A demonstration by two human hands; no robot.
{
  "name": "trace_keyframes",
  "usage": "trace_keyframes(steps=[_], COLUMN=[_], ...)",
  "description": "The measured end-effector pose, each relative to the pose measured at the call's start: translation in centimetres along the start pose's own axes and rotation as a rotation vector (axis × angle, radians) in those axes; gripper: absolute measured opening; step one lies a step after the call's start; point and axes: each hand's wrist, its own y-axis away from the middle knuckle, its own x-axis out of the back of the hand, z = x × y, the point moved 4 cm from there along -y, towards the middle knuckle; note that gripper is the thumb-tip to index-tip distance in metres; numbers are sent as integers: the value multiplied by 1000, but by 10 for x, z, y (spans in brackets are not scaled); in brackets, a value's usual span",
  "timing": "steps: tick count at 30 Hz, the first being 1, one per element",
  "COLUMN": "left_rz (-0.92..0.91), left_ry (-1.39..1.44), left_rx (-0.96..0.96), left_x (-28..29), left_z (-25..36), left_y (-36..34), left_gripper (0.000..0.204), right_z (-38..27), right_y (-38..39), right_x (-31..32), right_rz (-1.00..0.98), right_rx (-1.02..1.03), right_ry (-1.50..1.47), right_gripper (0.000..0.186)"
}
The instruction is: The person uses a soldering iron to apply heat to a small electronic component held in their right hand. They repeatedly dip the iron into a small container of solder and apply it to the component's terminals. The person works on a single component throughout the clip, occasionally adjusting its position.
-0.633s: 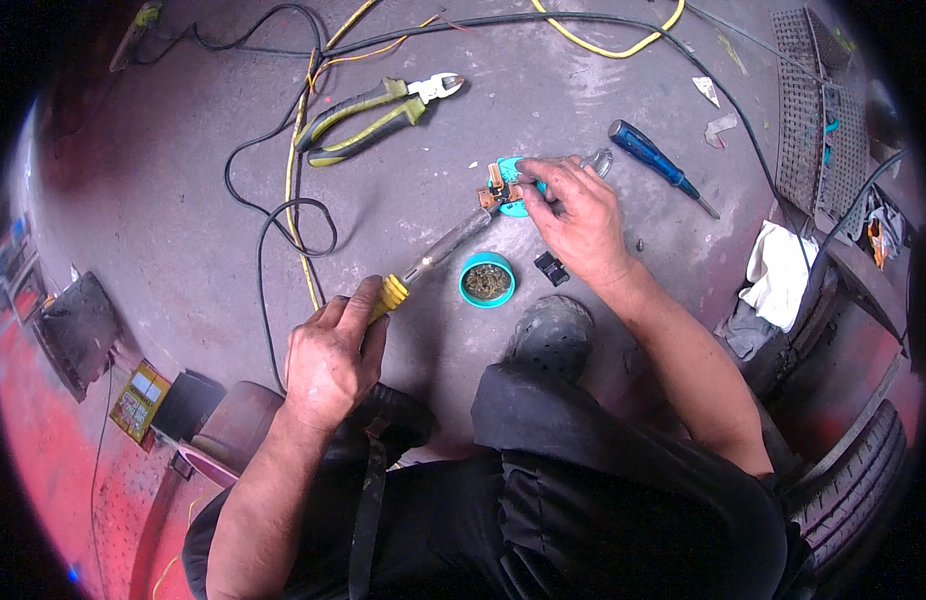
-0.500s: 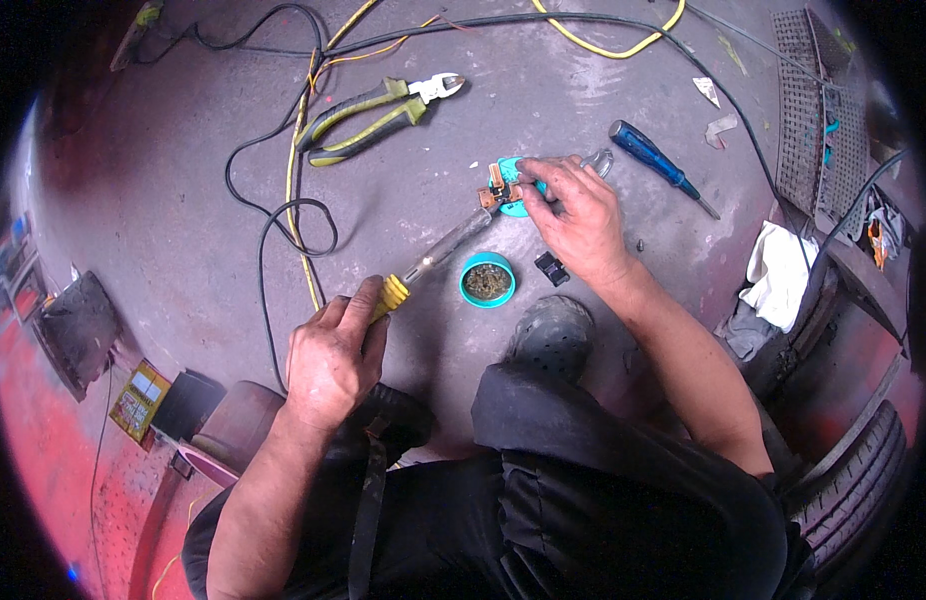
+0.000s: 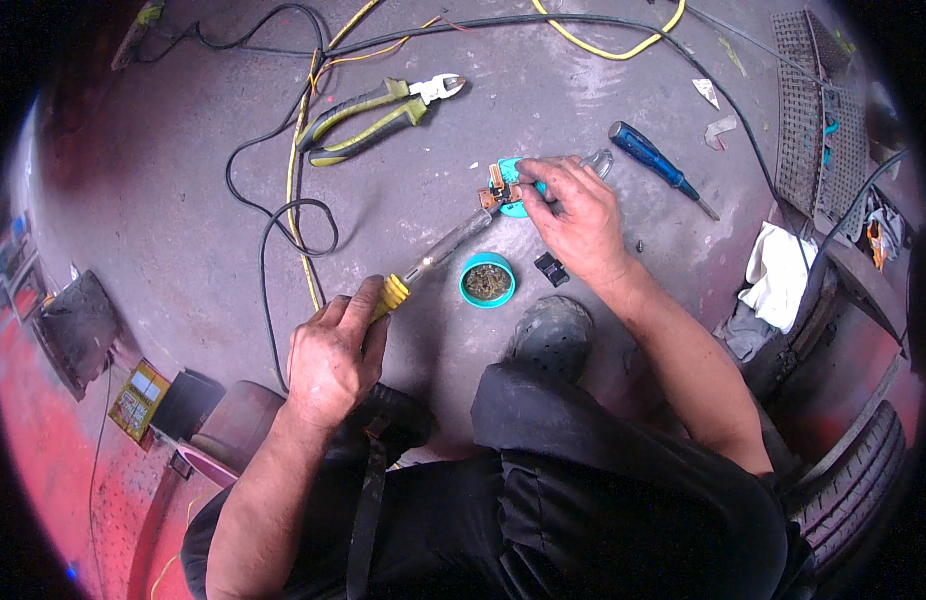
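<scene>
My left hand (image 3: 335, 350) is wrapped round the yellow handle of a soldering iron (image 3: 445, 250). Its metal shaft slopes up to the right, and the tip meets a small brown-and-black electrical part (image 3: 498, 192). My right hand (image 3: 580, 215) pinches the right side of that part; the fingertips cover some of it. Under the part lies a turquoise lid (image 3: 510, 164), partly hidden by the hand. Close below stands a round turquoise tin (image 3: 488, 281) with dark yellowish matter inside. A small black plastic piece (image 3: 552, 268) lies on the floor beside the tin.
Green-and-black cutting pliers (image 3: 383, 117) lie at the upper left, beside black and yellow cables (image 3: 301, 190). A blue screwdriver (image 3: 655, 158) lies right of my right hand. White cloth (image 3: 778, 275) and a tyre (image 3: 855, 490) are at the right. My shoe (image 3: 551, 335) is below the tin.
</scene>
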Motion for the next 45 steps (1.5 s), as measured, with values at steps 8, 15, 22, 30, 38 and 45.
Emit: trace_keyframes(steps=[8,15,22,30,38,45], left_rz=[-1,1,-5,-38,-56,-53], left_ry=[-9,2,16,44,82,93], left_rx=[11,11,19,49,81,86], left_x=[0,-3,-3,-2,-2,1], left_z=[0,-1,-1,-1,-2,2], left_y=[1,2,1,0,0,0], left_gripper=[47,47,46,45,44,43], right_z=[0,1,2,1,2,0], right_y=[-1,1,1,1,1,-1], right_x=[-1,-1,-1,-1,-1,0], right_rz=[29,10,1,-14,11,11], right_rx=[4,2,6,1,66,58], right_ry=[-16,2,-4,-2,-7,-6], right_gripper=[25,27,28,30,30,27])
